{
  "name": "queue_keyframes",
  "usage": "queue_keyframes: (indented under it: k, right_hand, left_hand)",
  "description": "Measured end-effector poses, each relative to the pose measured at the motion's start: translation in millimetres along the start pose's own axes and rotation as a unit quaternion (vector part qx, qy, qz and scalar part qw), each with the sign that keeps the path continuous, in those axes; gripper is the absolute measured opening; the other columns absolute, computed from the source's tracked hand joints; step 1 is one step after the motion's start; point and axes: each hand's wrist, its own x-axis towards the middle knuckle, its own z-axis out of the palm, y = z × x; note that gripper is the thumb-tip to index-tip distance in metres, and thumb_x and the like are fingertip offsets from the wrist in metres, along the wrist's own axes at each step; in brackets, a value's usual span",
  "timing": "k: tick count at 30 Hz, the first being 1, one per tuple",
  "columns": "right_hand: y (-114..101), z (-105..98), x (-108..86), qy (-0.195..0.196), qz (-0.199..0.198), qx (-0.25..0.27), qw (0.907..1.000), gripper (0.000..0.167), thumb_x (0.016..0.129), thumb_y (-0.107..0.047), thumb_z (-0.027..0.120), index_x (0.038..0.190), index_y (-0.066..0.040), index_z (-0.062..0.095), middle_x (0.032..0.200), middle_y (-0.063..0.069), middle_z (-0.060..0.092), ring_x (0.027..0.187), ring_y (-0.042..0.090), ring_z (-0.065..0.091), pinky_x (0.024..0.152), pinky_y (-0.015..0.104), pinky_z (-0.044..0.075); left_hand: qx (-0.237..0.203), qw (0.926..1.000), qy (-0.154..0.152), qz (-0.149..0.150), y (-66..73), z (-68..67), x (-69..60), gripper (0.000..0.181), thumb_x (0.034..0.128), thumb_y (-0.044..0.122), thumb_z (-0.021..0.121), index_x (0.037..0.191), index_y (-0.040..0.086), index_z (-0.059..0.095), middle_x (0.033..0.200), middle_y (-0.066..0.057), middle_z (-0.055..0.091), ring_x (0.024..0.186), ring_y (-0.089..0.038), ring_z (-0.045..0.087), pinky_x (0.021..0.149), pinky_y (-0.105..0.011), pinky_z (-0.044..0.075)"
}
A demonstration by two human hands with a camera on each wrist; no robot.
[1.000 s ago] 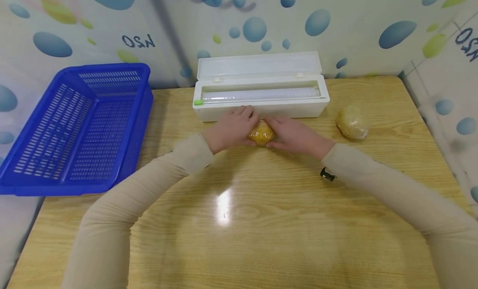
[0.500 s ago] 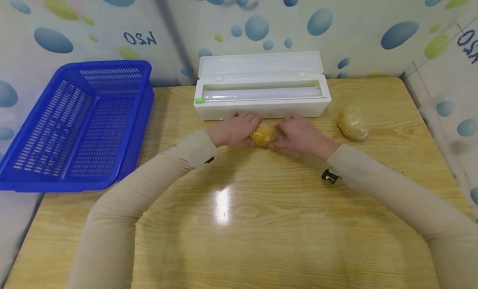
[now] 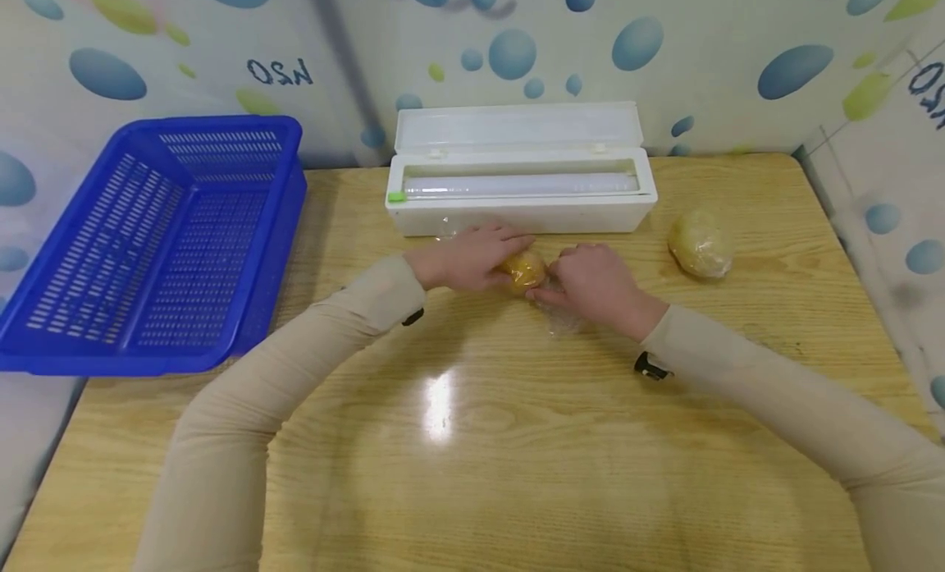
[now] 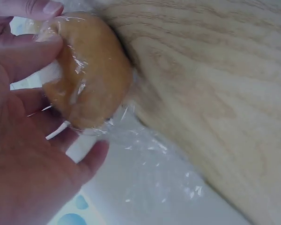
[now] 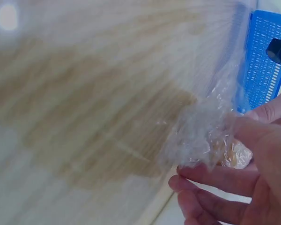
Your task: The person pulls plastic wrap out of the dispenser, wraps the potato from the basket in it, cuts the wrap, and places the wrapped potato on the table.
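Observation:
A round orange-yellow fruit (image 3: pixel 526 271), its exact kind unclear, lies in clear cling film (image 5: pixel 196 133) in front of the wrap box. My left hand (image 3: pixel 476 258) holds the fruit from its left side, thumb and fingers curved about it in the left wrist view. Loose film (image 4: pixel 152 164) spreads out beside the fruit there. On the other side, my right hand (image 3: pixel 596 285) pinches a gathered end of the film between thumb and forefinger; its other fingers are bent. Part of the fruit is hidden behind the hands.
Behind the hands stands a white cling-film box (image 3: pixel 517 217), lid up, with a film roll (image 3: pixel 520 185) inside. A pale yellow wrapped round item (image 3: pixel 701 244) sits to the right. At the left is a blue perforated basket (image 3: pixel 254 293) on the wooden table (image 3: pixel 472 473), near the patterned wall.
My right hand has drawn away from the fruit to the right and slightly toward me, pulling film out with it. The left hand still holds the fruit, which has shifted slightly right.

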Motion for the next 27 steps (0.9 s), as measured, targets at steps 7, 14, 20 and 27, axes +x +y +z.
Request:
queue_keyframes:
  k: [7,14,20,27]
  right_hand:
    - [-9,3,-3.7,0.015,0.014,-0.020,0.9996,0.051,0.090,-0.045,0.066,0.052,-0.014,0.052,0.046,-0.002,0.042,0.042,0.015,0.043,0.040,0.033,0.038]
    - [-15,4,-6.3,0.033,0.006,-0.025,0.9991,0.050,0.091,-0.040,0.066,0.051,-0.014,0.051,0.046,-0.002,0.042,0.043,0.015,0.047,0.040,0.033,0.040]
    - [-10,1,-7.8,-0.012,0.053,0.047,0.9974,0.048,0.091,-0.039,0.067,0.053,-0.015,0.050,0.047,-0.003,0.042,0.044,0.013,0.040,0.039,0.029,0.032]
    - [-11,-3,-7.3,-0.052,0.096,0.063,0.9920,0.053,0.084,-0.046,0.070,0.050,-0.015,0.044,0.047,-0.004,0.037,0.043,0.011,0.034,0.038,0.027,0.025]
  left_hand:
    - [0.037,0.9992,0.019,-0.001,3.0,-2.5,0.4,0.062,0.0966,0.018,0.060,0.149,0.001,0.031,0.143,-0.018,0.029,0.135,-0.033,0.022,0.108,-0.052,0.025]
    - [-0.033,0.9976,0.052,0.031,-5.1,-5.3,0.2,0.050,0.0955,0.011,0.058,0.139,-0.008,0.042,0.130,-0.020,0.041,0.121,-0.033,0.036,0.105,-0.038,0.028]
    - [-0.063,0.9951,0.073,0.021,-6.4,-11.6,-0.1,0.025,0.0987,0.012,0.055,0.120,-0.002,0.059,0.114,-0.016,0.052,0.104,-0.028,0.051,0.093,-0.035,0.041]
    - [-0.092,0.9934,0.067,0.015,-9.1,-12.7,0.8,0.023,0.0963,0.009,0.059,0.117,0.000,0.059,0.112,-0.016,0.055,0.103,-0.027,0.054,0.090,-0.033,0.045]
